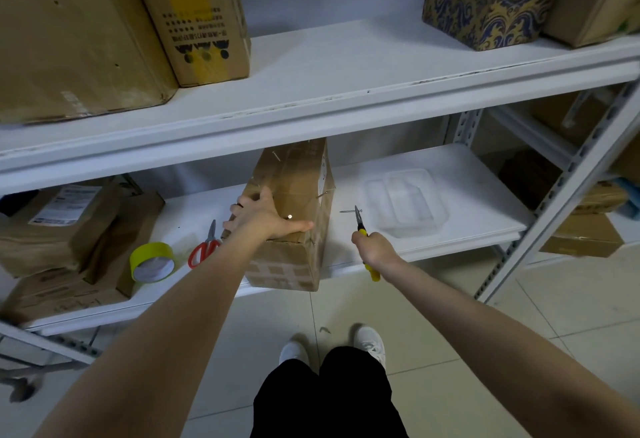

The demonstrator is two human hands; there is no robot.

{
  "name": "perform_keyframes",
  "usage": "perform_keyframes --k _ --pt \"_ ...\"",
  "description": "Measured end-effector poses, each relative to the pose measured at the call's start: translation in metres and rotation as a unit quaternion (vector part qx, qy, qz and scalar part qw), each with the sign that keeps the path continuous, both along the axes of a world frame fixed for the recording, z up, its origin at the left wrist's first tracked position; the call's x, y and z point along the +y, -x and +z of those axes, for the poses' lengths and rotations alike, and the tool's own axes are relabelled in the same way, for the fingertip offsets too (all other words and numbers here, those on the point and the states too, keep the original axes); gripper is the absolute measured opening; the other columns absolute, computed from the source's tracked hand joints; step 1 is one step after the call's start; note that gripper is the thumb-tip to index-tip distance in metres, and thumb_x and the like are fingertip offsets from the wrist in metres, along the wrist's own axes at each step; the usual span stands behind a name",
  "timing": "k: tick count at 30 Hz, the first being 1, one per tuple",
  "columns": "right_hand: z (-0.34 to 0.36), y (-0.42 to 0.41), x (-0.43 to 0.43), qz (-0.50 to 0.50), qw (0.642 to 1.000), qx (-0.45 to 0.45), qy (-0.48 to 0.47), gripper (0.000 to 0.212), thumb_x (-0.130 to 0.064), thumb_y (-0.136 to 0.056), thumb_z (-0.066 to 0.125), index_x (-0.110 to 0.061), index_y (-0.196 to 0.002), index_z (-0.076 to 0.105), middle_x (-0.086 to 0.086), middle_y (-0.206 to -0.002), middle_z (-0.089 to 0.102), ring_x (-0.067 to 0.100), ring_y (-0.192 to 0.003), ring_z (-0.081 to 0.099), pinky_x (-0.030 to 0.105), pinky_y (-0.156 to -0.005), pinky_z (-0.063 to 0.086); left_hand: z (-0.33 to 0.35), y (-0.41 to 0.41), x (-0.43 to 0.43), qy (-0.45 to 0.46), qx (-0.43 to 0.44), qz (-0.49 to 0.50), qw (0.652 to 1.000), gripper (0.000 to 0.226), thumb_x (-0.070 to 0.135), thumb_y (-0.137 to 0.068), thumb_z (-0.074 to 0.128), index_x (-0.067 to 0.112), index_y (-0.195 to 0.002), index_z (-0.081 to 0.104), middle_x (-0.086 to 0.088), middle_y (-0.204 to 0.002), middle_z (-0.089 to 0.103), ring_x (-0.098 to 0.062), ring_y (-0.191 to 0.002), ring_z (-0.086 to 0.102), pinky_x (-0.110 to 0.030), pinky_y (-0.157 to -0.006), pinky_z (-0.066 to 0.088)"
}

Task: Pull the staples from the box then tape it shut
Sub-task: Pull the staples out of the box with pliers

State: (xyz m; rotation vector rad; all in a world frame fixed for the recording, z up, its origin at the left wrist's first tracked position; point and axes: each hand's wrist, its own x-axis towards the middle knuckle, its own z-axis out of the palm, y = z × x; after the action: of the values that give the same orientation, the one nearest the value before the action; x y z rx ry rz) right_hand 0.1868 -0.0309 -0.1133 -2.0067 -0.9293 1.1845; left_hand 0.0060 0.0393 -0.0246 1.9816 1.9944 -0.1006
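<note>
Cardboard box [294, 257] lies under the spread left hand [266, 217], right hand [375, 250] beside it gripping pliers [360, 223]

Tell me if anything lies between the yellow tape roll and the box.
Yes: the red-handled scissors lie flat on the shelf between the tape roll and the box. They are low, so the left hand, now on the box, could likely lift the roll over them; the right hand grips pliers.
</note>
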Motion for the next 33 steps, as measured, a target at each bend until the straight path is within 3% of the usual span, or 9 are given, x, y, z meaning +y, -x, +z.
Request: perform_keyframes --k 5,9,11,15,17,23,26,29,33 --pt "0.018 -0.045 0.000 -0.026 0.994 -0.100 -0.038 0.037 -0.027 -0.094 0.040 -0.010 -0.061 0.040 0.005 -0.062 0.043 0.027 -0.065 0.045 0.031 -0.057 0.032 0.002 -0.002 -0.005 -0.003 0.002 0.009 1.000 0.114 0.078 -0.052 0.068 0.030 -0.143 0.018 -0.016 -0.147 0.025 -0.038 -0.135 0.027 -0.054 -0.105 0.033" --pt "0.026 -0.080 0.003 -0.019 0.981 -0.195 -0.015 0.036 -0.030 -0.097 0.039 -0.011 -0.067 0.045 0.012 -0.083 0.053 0.028 -0.078 0.048 0.028 -0.066 0.036 0.007 -0.004 -0.009 0.005 -0.002 0.014 1.000 0.114 0.074 -0.054 0.071 0.028 -0.143 0.016 -0.017 -0.147 0.024 -0.039 -0.135 0.026 -0.054 -0.104 0.032" --pt "0.025 -0.093 0.004 -0.006 0.973 -0.229 0.009 0.032 -0.031 -0.097 0.039 -0.010 -0.077 0.049 0.011 -0.089 0.052 0.029 -0.082 0.048 0.029 -0.072 0.036 0.008 -0.008 -0.011 0.003 0.005 0.008 1.000 0.113 0.073 -0.055 0.071 0.028 -0.143 0.015 -0.017 -0.146 0.024 -0.038 -0.134 0.027 -0.054 -0.103 0.032" --pt "0.014 -0.102 0.008 0.008 0.952 -0.298 0.073 0.032 -0.030 -0.092 0.038 -0.004 -0.093 0.057 0.011 -0.095 0.061 0.028 -0.083 0.056 0.028 -0.062 0.040 0.009 -0.015 -0.016 0.008 0.013 -0.003 1.000 0.111 0.072 -0.054 0.071 0.028 -0.140 0.017 -0.016 -0.144 0.026 -0.036 -0.133 0.028 -0.052 -0.101 0.032" --pt "0.009 -0.101 0.012 -0.004 0.948 -0.303 0.096 0.037 -0.033 -0.090 0.040 -0.005 -0.104 0.060 0.010 -0.099 0.060 0.026 -0.085 0.056 0.028 -0.065 0.042 0.009 -0.017 -0.017 0.014 0.014 -0.014 1.000 0.111 0.071 -0.054 0.071 0.028 -0.140 0.016 -0.016 -0.144 0.025 -0.036 -0.133 0.028 -0.052 -0.101 0.032" --pt "0.013 -0.082 0.013 -0.037 0.933 -0.349 0.080 0.058 -0.041 -0.090 0.047 0.003 -0.127 0.043 0.017 -0.123 0.048 0.030 -0.110 0.052 0.035 -0.084 0.045 0.009 -0.020 -0.015 0.026 0.007 -0.016 1.000 0.111 0.069 -0.056 0.072 0.027 -0.141 0.014 -0.015 -0.143 0.023 -0.036 -0.133 0.026 -0.053 -0.102 0.033" --pt "0.013 -0.069 0.019 0.001 0.957 -0.287 0.037 0.050 -0.041 -0.090 0.042 0.001 -0.114 0.051 0.018 -0.113 0.055 0.027 -0.089 0.054 0.030 -0.068 0.043 0.010 -0.021 -0.010 0.045 -0.011 -0.003 0.999 0.117 0.072 -0.056 0.072 0.026 -0.144 0.010 -0.015 -0.145 0.019 -0.037 -0.136 0.023 -0.055 -0.107 0.030" --pt "0.018 -0.053 0.026 0.050 0.989 -0.129 0.059 0.034 -0.036 -0.091 0.038 -0.006 -0.081 0.050 0.010 -0.079 0.055 0.025 -0.069 0.052 0.027 -0.056 0.035 0.015 -0.027 -0.008 -0.004 -0.074 0.040 0.996 0.112 0.076 -0.057 0.068 0.023 -0.143 0.020 -0.015 -0.143 0.023 -0.037 -0.135 0.028 -0.055 -0.108 0.030" --pt "0.016 -0.034 0.035 0.067 0.992 -0.038 0.097 0.031 -0.034 -0.095 0.037 -0.005 -0.093 0.048 0.007 -0.068 0.047 0.020 -0.063 0.047 0.028 -0.062 0.037 0.023 -0.035 0.000 -0.075 -0.063 0.028 0.995 0.104 0.073 -0.061 0.068 0.019 -0.140 0.029 -0.015 -0.143 0.028 -0.035 -0.134 0.031 -0.054 -0.108 0.031"
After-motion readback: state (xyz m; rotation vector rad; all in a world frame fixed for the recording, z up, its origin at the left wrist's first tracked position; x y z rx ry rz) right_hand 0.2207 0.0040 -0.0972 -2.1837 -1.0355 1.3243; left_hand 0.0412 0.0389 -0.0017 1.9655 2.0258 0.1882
